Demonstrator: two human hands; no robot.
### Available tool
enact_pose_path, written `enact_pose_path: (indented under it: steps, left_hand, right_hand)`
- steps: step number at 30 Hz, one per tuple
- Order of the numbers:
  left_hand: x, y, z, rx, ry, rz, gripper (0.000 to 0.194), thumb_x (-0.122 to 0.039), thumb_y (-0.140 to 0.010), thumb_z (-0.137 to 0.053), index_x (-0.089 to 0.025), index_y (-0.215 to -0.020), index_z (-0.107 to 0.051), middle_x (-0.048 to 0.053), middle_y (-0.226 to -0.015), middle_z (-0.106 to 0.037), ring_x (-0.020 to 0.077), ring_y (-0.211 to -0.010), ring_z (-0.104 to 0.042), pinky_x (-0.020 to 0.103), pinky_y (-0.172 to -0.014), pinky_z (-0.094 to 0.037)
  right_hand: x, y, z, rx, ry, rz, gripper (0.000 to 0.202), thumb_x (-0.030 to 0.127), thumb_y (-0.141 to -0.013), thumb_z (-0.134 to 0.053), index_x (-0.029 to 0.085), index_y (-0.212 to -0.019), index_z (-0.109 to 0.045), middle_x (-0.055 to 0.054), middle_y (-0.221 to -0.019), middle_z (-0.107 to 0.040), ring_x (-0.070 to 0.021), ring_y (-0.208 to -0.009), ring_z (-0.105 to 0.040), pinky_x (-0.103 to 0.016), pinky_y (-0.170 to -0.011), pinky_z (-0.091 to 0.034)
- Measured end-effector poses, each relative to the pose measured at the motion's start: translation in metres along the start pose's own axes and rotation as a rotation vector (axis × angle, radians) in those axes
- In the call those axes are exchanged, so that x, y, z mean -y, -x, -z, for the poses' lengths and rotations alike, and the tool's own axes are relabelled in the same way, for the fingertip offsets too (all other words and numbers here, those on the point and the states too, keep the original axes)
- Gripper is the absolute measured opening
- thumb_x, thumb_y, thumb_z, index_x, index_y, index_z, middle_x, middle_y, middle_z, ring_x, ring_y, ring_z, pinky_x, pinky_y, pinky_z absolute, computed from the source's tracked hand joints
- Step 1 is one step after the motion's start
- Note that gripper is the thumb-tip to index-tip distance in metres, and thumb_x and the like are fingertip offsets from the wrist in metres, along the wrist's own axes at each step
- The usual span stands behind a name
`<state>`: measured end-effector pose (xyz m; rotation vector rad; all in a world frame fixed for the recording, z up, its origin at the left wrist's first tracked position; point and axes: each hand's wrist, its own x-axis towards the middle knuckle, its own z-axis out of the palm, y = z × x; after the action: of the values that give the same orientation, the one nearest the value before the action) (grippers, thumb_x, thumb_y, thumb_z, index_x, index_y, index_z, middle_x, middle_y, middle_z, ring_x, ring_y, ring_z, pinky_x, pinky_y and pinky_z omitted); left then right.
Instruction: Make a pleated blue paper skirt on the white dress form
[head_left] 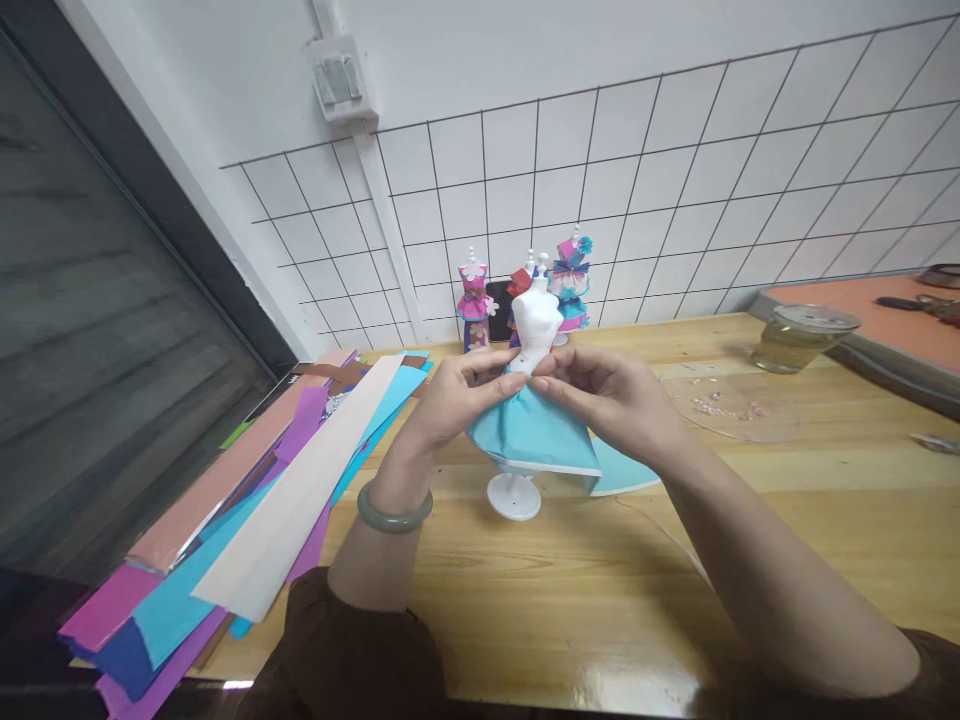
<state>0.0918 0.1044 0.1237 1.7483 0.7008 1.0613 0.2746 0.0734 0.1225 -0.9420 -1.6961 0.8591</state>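
Note:
A small white dress form [536, 312] stands upright on its round base [514, 497] on the wooden table. Around its waist hangs a light blue sheet [534, 432] with a white edge, gathered like a skirt; it looks like paper or thin fabric. My left hand [466, 392] pinches the gathered top of the sheet at the left of the waist. On the other side, my right hand [609, 392] has its thumb and fingers closed on the same gathered edge. One end of the sheet trails behind my right wrist, partly hidden.
Coloured strips [300, 490] lie stacked at the left. Behind stand dressed mini forms [472, 300] near a dark rectangular object. On the right are a lidded cup [802, 335], small pink beads [724, 405] and an orange board [885, 310]. A thin cord [671, 535] lies under my right forearm.

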Motion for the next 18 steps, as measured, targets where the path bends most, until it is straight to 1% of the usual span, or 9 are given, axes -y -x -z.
enact_pose_path:
  steps: [3,6,8,10,12,15,18]
  left_hand:
    - [0.001,0.000,0.001,-0.038,-0.002,0.011,0.040,-0.036,-0.074,-0.069,-0.017,-0.109,-0.068,0.011,-0.119,-0.064,0.0266,-0.109,-0.057,0.036,-0.088,-0.046]
    - [0.003,0.000,0.000,-0.093,-0.028,0.052,0.040,-0.037,-0.072,-0.070,-0.016,-0.106,-0.068,0.011,-0.109,-0.068,0.0250,-0.102,-0.060,0.035,-0.083,-0.048]
    - [0.004,-0.001,0.000,-0.097,-0.024,0.066,0.039,-0.037,-0.072,-0.070,-0.015,-0.104,-0.068,0.011,-0.106,-0.069,0.0233,-0.098,-0.062,0.033,-0.080,-0.048]
    - [0.005,-0.002,-0.001,-0.089,-0.009,0.051,0.037,-0.036,-0.071,-0.070,-0.015,-0.102,-0.068,0.010,-0.106,-0.069,0.0216,-0.096,-0.062,0.032,-0.080,-0.048]
    - [0.007,-0.004,-0.003,-0.097,-0.008,0.036,0.034,-0.035,-0.070,-0.071,-0.015,-0.098,-0.068,0.010,-0.103,-0.069,0.0199,-0.093,-0.062,0.031,-0.079,-0.047]
    - [0.009,-0.005,-0.004,-0.111,-0.023,0.054,0.031,-0.035,-0.070,-0.070,-0.014,-0.094,-0.068,0.008,-0.098,-0.069,0.0179,-0.088,-0.061,0.030,-0.076,-0.047]
    - [0.012,-0.005,-0.004,-0.104,-0.029,0.069,0.031,-0.038,-0.072,-0.068,-0.015,-0.093,-0.067,0.007,-0.097,-0.068,0.0164,-0.086,-0.061,0.028,-0.073,-0.046]
  right_hand:
    - [-0.002,-0.001,0.002,0.040,0.017,0.021,0.024,0.039,-0.080,-0.063,0.017,-0.090,-0.064,-0.005,-0.084,-0.065,-0.0153,-0.072,-0.058,-0.027,-0.059,-0.044]
    - [-0.003,-0.002,0.002,0.041,0.084,0.027,0.023,0.039,-0.081,-0.062,0.018,-0.089,-0.064,-0.004,-0.082,-0.065,-0.0156,-0.072,-0.056,-0.028,-0.060,-0.043]
    - [-0.004,-0.002,0.002,0.033,0.129,0.026,0.023,0.039,-0.081,-0.061,0.018,-0.089,-0.063,-0.004,-0.079,-0.063,-0.0149,-0.068,-0.055,-0.027,-0.057,-0.042]
    - [-0.005,-0.002,0.001,0.028,0.153,0.023,0.023,0.039,-0.081,-0.060,0.018,-0.089,-0.063,-0.003,-0.078,-0.062,-0.0138,-0.065,-0.053,-0.027,-0.055,-0.040]
    - [-0.006,-0.003,0.001,0.031,0.157,0.015,0.023,0.040,-0.081,-0.060,0.018,-0.088,-0.062,-0.002,-0.075,-0.060,-0.0125,-0.062,-0.051,-0.026,-0.053,-0.038]
    - [-0.007,-0.003,0.002,0.033,0.138,-0.003,0.024,0.041,-0.081,-0.060,0.017,-0.086,-0.062,0.000,-0.070,-0.056,-0.0108,-0.057,-0.048,-0.025,-0.051,-0.036]
    - [-0.010,-0.004,0.004,0.036,0.139,-0.037,0.026,0.043,-0.081,-0.059,0.018,-0.087,-0.064,-0.001,-0.070,-0.058,-0.0116,-0.058,-0.049,-0.026,-0.051,-0.036]
